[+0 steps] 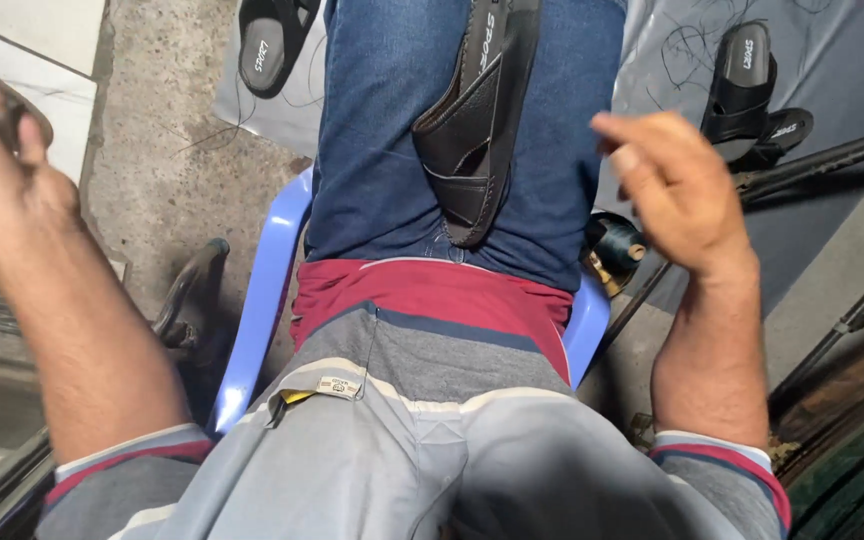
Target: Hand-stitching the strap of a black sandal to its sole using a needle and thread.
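Black slide sandal (474, 125) lies on denim lap, long axis running away from body, strap end nearest waist | left hand (2, 165) grips dark object (blurred) | right hand (674, 190) loosely curled, holding nothing, above thread spool (614, 245)

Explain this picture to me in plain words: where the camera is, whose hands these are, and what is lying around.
The one picture comes from a camera worn on a person's head, looking down at their own lap and two bare hands. The person sits on a light blue plastic chair. A black sandal lies on the lap, on the blue jeans. The left hand is raised at the far left and seems to hold something dark and blurred; what it is cannot be told. The right hand hovers empty, fingers loosely curled. More black sandals lie on a grey sheet, and a dark thread spool sits beside the chair.
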